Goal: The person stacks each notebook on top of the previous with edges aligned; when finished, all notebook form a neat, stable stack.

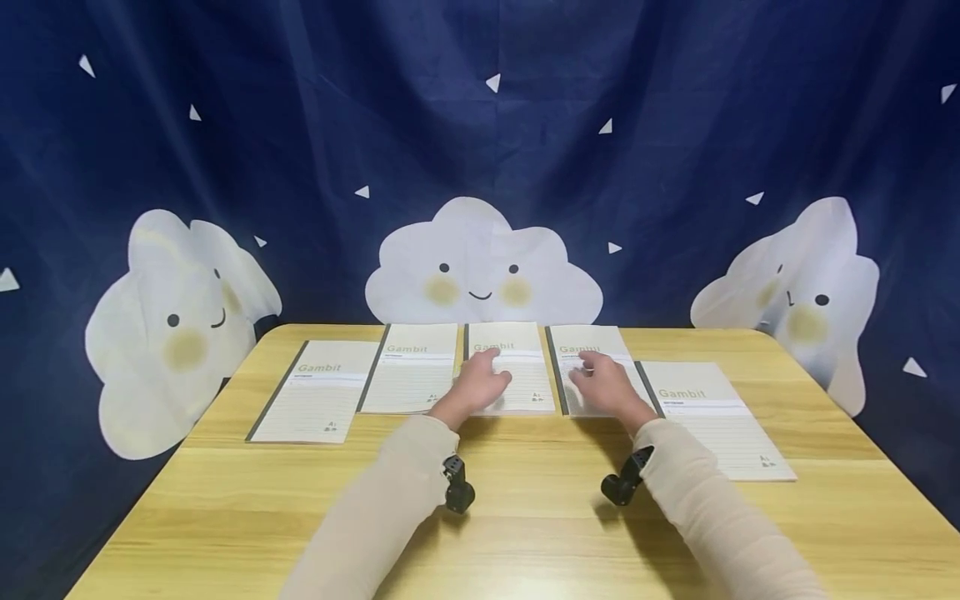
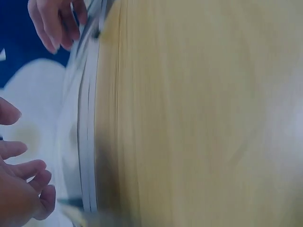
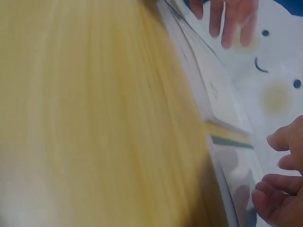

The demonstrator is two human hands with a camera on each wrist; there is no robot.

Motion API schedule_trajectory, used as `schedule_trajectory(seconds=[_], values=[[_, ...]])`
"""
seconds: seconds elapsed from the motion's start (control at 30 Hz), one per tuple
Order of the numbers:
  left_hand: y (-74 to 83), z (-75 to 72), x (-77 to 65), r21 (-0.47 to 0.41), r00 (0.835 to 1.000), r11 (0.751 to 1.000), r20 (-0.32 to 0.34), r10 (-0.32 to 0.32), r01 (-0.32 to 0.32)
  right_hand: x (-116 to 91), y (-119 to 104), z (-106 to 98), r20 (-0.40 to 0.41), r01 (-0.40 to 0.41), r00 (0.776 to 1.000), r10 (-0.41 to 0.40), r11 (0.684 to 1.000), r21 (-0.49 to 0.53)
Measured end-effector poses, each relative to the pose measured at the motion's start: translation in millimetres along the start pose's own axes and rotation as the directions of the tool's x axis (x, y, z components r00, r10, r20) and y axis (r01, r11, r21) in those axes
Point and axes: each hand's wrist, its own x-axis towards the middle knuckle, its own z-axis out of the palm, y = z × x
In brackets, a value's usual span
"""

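Head view shows five notebooks (image 1: 318, 396) in a row on the wooden surface (image 1: 525, 533). The left hand (image 1: 478, 383) is over the third notebook from the left (image 1: 527, 375), the right hand (image 1: 606, 385) over the fourth notebook (image 1: 573, 403). Left wrist view shows both hands with fingers loosely bent, grasping nothing. Right wrist view is partly blurred; whether the right fingertips touch the notebook cannot be told.
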Motion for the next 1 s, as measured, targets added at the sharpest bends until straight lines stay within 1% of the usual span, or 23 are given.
schedule_trajectory(seconds=[0.1, 0.23, 0.3, 0.4, 0.47, 0.63, 0.67, 0.87, 1.0], values=[[6.7, 8.7, -1.6, -0.031, 0.998, 0.998, 0.026, 0.055, -0.054, -2, 7, -11, 0.010, -0.029, 1.000, 0.029, 0.999, -0.024], [14.1, 19.7, -5.3, -0.091, 0.996, 0.994, 0.051, 0.071, -0.066, -5, 16, -25, 0.035, -0.059, 0.998, 0.060, 0.997, -0.048], [18.7, 25.2, -8.1, -0.141, 0.995, 0.988, 0.067, 0.068, -0.058, -7, 20, -32, 0.052, -0.078, 0.995, 0.081, 0.996, -0.049], [26.6, 34.6, -12.8, -0.223, 0.993, 0.974, 0.096, 0.066, -0.043, -11, 27, -42, 0.068, -0.127, 0.989, 0.130, 0.991, -0.040], [31.8, 42.5, -15.1, -0.262, 0.991, 0.964, 0.114, 0.065, -0.033, -14, 32, -49, 0.072, -0.143, 0.987, 0.145, 0.989, -0.032], [46.7, 63.3, -21.9, -0.331, 0.986, 0.944, 0.151, 0.072, -0.018, -22, 48, -64, 0.050, -0.134, 0.989, 0.136, 0.990, -0.037], [50.0, 67.5, -23.7, -0.351, 0.984, 0.936, 0.160, 0.071, -0.011, -24, 51, -67, 0.046, -0.134, 0.990, 0.136, 0.990, -0.040], [64.8, 94.7, -31.6, -0.441, 0.978, 0.897, 0.192, 0.080, 0.013, -36, 65, -82, 0.030, -0.187, 0.982, 0.188, 0.981, -0.044], [74.6, 109.3, -36.4, -0.467, 0.978, 0.884, 0.195, 0.077, 0.024, -44, 75, -89, 0.010, -0.194, 0.981, 0.195, 0.979, -0.066]])
